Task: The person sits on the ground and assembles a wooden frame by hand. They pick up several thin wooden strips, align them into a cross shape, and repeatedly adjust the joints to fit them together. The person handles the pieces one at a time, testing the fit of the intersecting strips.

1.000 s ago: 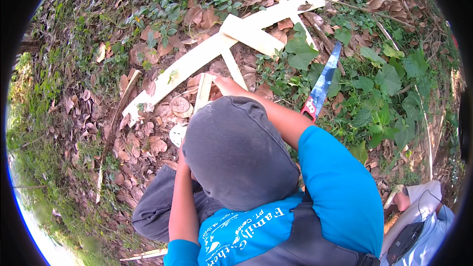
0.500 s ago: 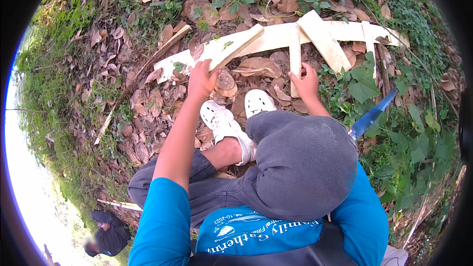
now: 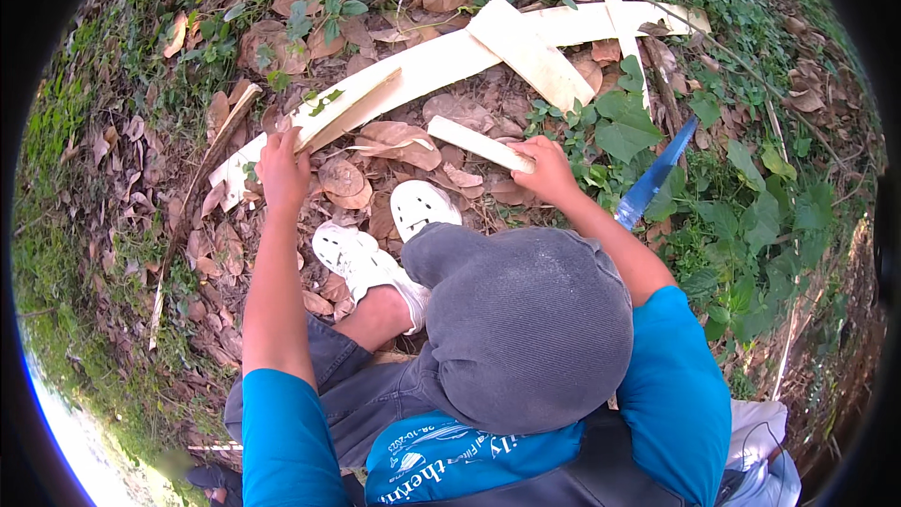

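Observation:
My right hand grips the near end of a short pale wooden slat, which is lifted off the long board and points up to the left. The fingers of my left hand are closed on the near end of another wooden slat. That slat lies slantwise over the left part of a long, pale, curved-looking board on the ground. A wider wooden piece rests across the board's middle, and a thin strip crosses it farther right.
White clogs are on my feet, just below the board. A long blue blade sticks up beside my right forearm. Brown leaves and green plants cover the ground. A dark branch lies at the left.
My right hand has swung its slat off the long board, from nearly upright to slanting left. My left hand stays at its slat's near end. The whole view has shifted.

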Tool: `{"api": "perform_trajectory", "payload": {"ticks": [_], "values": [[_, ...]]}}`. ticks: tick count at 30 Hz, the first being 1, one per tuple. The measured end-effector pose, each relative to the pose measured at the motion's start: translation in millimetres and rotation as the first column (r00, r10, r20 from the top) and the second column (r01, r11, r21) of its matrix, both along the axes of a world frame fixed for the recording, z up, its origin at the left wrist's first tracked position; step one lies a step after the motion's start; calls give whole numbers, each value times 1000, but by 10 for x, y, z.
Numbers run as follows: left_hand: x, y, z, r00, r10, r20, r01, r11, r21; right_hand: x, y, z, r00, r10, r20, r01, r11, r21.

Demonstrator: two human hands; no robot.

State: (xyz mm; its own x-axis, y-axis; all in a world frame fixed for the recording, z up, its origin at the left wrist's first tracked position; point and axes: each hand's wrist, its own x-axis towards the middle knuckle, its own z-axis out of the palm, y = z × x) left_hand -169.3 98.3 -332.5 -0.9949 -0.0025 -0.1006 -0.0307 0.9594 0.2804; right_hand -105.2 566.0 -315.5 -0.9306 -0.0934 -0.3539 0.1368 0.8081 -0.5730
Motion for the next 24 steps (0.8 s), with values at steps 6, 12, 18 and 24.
{"api": "perform_trajectory", "payload": {"ticks": [6, 12, 18, 24], "values": [[3, -57, -20, 999, 19, 35, -19, 1000, -1, -987, 151, 19, 919, -114, -377, 221, 942, 254], [150, -231, 28, 984, -76, -164, 97, 987, 126, -1358, 194, -236, 954, -45, -297, 179, 877, 445], [579, -686, 476, 927, 63, -370, 6, 983, 181, -1605, -483, 199, 852, 397, -342, -303, 905, 298], [863, -845, 831, 929, 175, -326, -99, 967, 235, -1885, -1340, 31, 733, 615, -291, -555, 788, 268]]}}
